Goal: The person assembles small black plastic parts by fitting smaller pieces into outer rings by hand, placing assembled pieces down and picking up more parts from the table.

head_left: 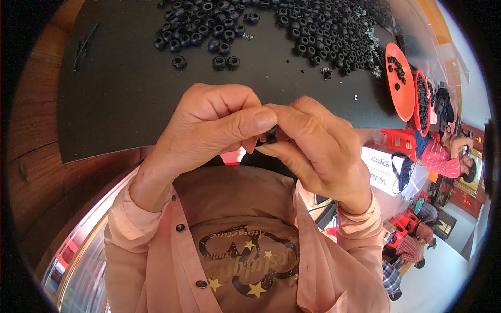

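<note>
My left hand (211,128) and my right hand (321,148) meet in front of my chest, just off the near edge of the black table (120,115). Between the pinched fingertips of both hands is a small black plastic piece (271,134). Fingers cover most of it, so its full shape cannot be made out. Beyond my hands, several round black pieces with a hole in each (195,26) lie loose on the table. A denser heap of the same kind of pieces (318,34) spreads to the right.
Small metal springs (371,39) lie along the heap's right side, with one loose spring (325,71) nearer me. An orange-red dish (401,99) with a few black pieces and a red basket (420,115) of black parts stand at the right edge. Other people (441,159) sit farther right.
</note>
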Demonstrator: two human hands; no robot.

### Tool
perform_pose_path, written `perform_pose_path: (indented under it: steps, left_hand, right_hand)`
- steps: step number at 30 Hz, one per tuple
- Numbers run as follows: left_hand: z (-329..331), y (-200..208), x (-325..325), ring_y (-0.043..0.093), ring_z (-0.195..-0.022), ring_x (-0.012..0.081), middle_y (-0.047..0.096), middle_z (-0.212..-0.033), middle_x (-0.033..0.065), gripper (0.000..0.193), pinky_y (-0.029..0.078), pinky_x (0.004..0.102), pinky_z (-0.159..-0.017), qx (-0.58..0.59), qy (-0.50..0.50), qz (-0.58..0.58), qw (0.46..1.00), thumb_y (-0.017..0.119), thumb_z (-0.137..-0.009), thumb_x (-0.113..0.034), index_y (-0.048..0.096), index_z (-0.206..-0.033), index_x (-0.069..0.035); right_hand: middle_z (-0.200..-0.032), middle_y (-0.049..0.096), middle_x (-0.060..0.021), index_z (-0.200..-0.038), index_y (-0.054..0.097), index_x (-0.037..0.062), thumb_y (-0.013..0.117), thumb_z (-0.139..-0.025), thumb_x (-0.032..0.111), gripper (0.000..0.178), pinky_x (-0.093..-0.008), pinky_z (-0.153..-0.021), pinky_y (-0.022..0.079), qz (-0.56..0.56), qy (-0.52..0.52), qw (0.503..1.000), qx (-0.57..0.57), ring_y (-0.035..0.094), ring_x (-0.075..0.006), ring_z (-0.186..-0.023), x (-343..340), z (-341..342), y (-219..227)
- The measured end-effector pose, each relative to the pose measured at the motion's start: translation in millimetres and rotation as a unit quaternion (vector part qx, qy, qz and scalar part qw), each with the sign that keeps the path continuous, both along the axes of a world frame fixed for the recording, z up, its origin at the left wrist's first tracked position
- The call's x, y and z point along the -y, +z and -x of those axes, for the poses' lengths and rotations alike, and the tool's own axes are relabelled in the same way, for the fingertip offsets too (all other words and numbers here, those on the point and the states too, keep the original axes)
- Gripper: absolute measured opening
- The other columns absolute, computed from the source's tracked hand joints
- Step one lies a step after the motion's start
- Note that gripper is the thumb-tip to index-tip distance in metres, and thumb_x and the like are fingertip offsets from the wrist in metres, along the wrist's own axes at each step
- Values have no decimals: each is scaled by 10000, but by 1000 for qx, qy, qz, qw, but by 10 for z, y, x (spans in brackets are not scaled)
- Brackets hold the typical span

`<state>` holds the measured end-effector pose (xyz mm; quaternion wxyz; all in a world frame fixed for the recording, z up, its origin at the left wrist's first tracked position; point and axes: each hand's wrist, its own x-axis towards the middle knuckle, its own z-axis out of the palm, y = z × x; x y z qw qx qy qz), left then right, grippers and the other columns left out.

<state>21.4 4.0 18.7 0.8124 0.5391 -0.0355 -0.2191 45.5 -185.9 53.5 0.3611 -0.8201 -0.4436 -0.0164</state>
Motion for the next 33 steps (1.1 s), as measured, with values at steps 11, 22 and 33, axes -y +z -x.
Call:
perform_pose_path:
  steps: [11,22,33]
  left_hand:
    - [-3,-26,-22,454,-505,21,541,-569,-14,294,331,178,-435,34,-36,0,999,629,-883,-251,611,-712,-13]
    - [22,-33,-15,424,-582,-4,541,-653,-53,227,321,166,-481,50,-36,-13,998,612,-898,-214,604,-787,-16]
    - [39,30,0,431,-575,5,548,-651,-39,279,327,174,-477,38,-29,-17,999,598,-905,-253,604,-761,-14]
  right_hand:
    - [-708,497,-119,-905,552,4,729,-677,47,292,-347,-460,421,-61,45,995,-58,526,-276,-557,11,-21,-108]
    - [-681,480,-105,-917,565,-17,743,-684,91,312,-350,-451,429,-27,21,998,49,528,-258,-536,28,3,-136]
    - [-681,477,-106,-978,561,-51,742,-687,91,371,-346,-450,436,-32,17,998,59,526,-252,-536,38,43,-165]
